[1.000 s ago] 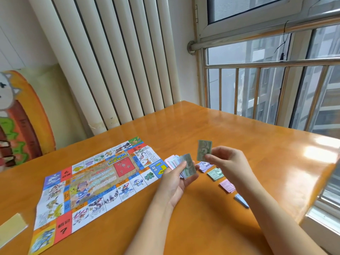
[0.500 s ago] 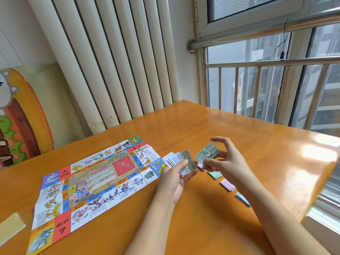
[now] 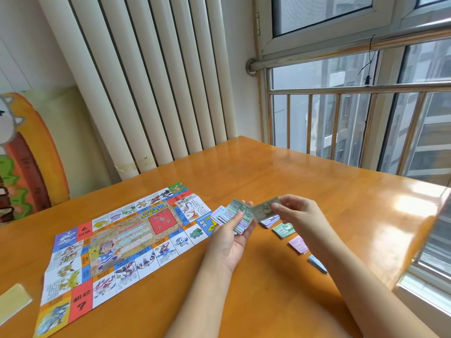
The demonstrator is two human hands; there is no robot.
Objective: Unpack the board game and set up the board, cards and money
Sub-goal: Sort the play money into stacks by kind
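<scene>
Green note (image 3: 264, 212) runs crosswise, right end higher

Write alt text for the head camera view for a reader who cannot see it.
A person's left hand holds a fanned stack of play money while the right hand pinches one green bill above a wooden table. The colourful game board lies unfolded to the left, and small bill piles sit to the right.

stack of banknotes (image 3: 235, 213), top note: "2000" | game board (image 3: 127, 231), blue corner square: "起点", "2000" | red edge square: "机会", "?" | remaining print illegible
</scene>
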